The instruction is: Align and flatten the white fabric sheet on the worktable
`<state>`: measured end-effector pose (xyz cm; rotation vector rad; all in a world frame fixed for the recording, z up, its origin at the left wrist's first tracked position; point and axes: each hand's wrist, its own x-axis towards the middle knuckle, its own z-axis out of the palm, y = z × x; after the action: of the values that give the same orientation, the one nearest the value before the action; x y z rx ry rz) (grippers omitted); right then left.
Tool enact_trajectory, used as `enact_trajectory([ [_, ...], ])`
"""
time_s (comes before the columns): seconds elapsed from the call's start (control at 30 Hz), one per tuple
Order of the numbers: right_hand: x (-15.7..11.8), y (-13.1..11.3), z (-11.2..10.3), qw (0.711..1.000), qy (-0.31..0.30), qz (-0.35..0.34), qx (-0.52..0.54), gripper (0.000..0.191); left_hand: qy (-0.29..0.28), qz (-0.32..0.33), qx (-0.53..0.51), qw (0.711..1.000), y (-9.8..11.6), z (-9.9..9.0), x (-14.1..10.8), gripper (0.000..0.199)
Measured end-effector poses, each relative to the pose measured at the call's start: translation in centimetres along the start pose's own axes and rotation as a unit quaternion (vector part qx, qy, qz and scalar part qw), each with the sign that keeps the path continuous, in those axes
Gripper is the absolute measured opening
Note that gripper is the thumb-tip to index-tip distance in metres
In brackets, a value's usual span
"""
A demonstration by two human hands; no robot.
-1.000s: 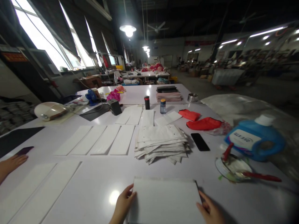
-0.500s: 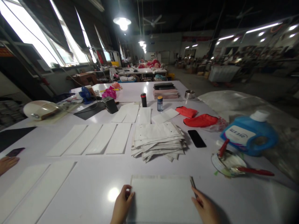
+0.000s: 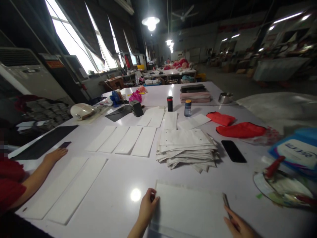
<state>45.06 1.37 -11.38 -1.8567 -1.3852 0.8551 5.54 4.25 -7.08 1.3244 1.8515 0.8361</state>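
A white sheet, paper or fabric, lies flat on the table in front of me. My left hand grips its left edge near the far corner, fingers curled and thumb pressed in. At the opposite edge, my right hand is closed around a slim dark metal tool, whose tip points away from me over the sheet's far right corner. The tool's exact kind cannot be made out. Just beyond the sheet rises an uneven stack of white pieces with small dark dots.
White panels lie in rows to the left. A co-worker's hand rests by a phone. On the right are a black phone, red cloth, a glue-smeared dish with red-handled brushes and a blue jug.
My view has swung left, so everything sits further right and the co-worker's arm and red sleeve now show. Both my hands keep their places at the sheet's edges.
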Motion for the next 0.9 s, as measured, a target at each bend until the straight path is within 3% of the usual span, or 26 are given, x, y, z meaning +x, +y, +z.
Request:
enact_trajectory([
  [0.17,-0.5,-0.8,0.5,0.998,0.023,-0.044,-0.035,0.051,-0.009,0.01,0.045,0.999,-0.3,0.2,0.0,0.015],
  [0.27,-0.6,-0.9,0.8,0.993,0.042,-0.08,-0.075,0.047,0.01,0.059,0.137,0.989,-0.3,0.4,0.1,0.023],
  [0.37,-0.7,-1.3,0.7,0.98,0.043,-0.109,-0.16,0.046,0.073,0.182,0.286,0.938,-0.3,0.8,0.2,0.037],
  [0.47,-1.1,-2.5,0.5,0.949,0.06,-0.126,-0.284,0.042,0.059,0.306,0.398,0.863,-0.7,2.1,0.2,0.05],
  [0.53,-1.4,-3.8,0.9,0.92,0.077,-0.137,-0.358,0.04,0.047,0.34,0.428,0.836,-1.1,3.5,-0.1,0.05],
  [0.63,-1.9,-5.8,2.8,0.888,0.087,-0.17,-0.419,0.056,0.084,0.33,0.425,0.839,-1.4,5.5,-1.0,0.044],
  [0.73,-2.1,-6.9,5.7,0.875,0.073,-0.229,-0.419,0.056,0.118,0.326,0.4,0.848,-1.4,6.6,-2.1,0.068],
  [0.8,-2.0,-6.6,7.4,0.867,0.063,-0.283,-0.405,0.047,0.116,0.327,0.394,0.851,-1.5,6.6,-2.3,0.075],
  [0.9,-1.1,-4.8,8.8,0.846,0.062,-0.361,-0.387,0.055,0.109,0.327,0.387,0.855,-2.4,6.4,-1.9,0.079],
])
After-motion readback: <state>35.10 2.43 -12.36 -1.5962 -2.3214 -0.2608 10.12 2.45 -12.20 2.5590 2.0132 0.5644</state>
